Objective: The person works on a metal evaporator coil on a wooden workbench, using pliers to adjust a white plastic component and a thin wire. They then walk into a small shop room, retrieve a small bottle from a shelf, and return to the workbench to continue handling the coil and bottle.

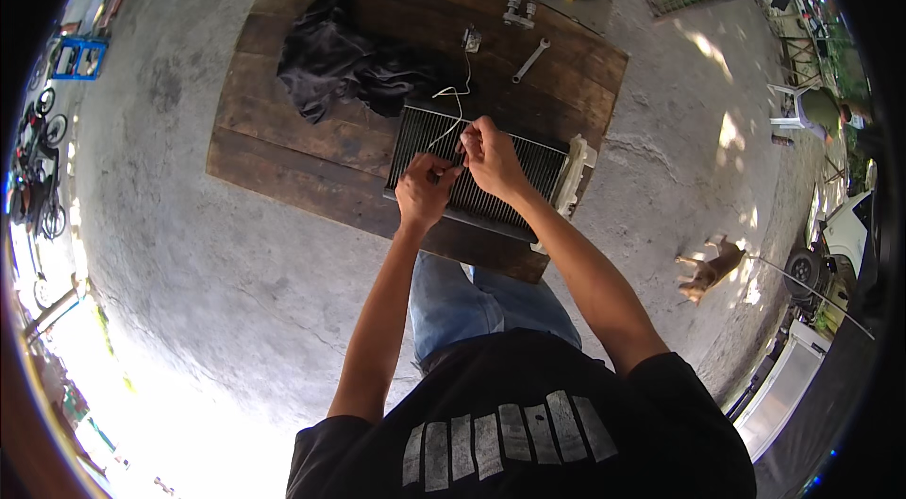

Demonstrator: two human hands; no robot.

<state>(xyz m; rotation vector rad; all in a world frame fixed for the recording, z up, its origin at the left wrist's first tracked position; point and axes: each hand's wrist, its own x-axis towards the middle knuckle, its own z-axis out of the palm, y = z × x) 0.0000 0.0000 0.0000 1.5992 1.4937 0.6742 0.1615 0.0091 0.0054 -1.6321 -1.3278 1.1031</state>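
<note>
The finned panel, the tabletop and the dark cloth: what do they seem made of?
Finned panel: probably metal, dull grey, given its thin parallel strips. Tabletop: wood, worn brown, judging by plank seams and grain. Dark cloth: fabric, perhaps synthetic, satiny, given its soft folds and sheen.

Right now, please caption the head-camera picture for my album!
Left hand beside right hand above a finned radiator lying on a wooden table.

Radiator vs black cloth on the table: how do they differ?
Shape: the radiator is a straight-edged slab; the cloth is a loose, crumpled heap.
Surface: the radiator shows fine parallel fins and a pale end piece; the cloth is dark all over, with shiny folds.
Hands: both are over the radiator, neither over the cloth.
Shared: both are mostly dark and lie on the wooden table.
</note>
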